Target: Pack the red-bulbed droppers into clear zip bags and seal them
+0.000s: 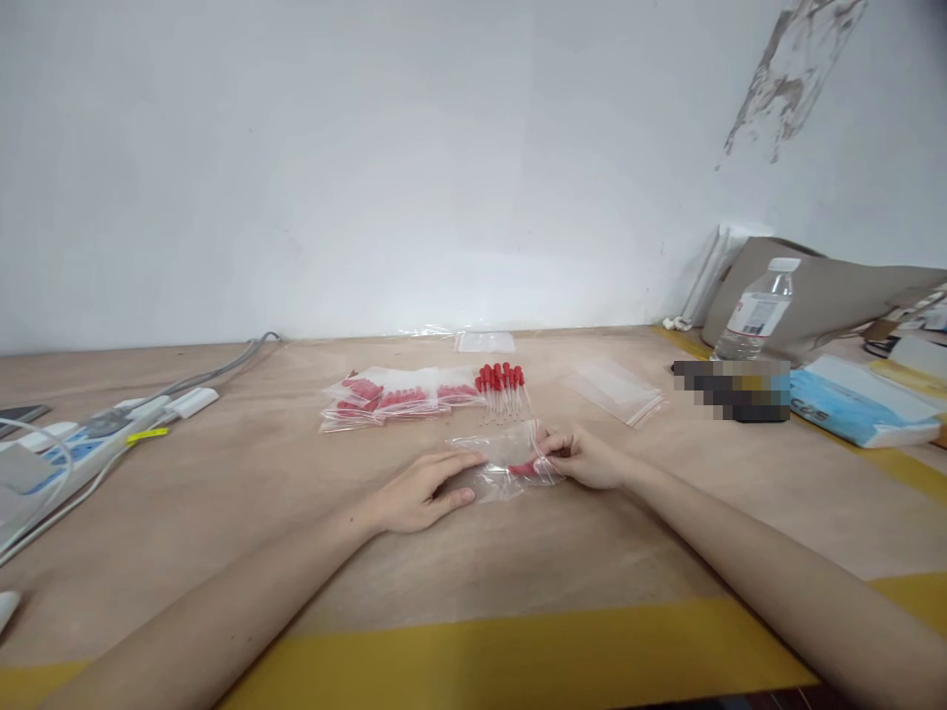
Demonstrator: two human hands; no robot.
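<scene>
A clear plastic bag (507, 461) is pressed flat on the counter (296, 552) by the left hand (418, 493), its fingers spread open. Its right edge is pinched by the right hand (584, 459). Just behind the bag, red-capped droppers (503, 387) are laid beside filled bags (400, 396).

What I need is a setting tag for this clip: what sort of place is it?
Likely a workshop packing bench: plywood table, stacked zip bags of red-capped droppers, the left hand flattening a clear bag that the right hand pinches.
</scene>
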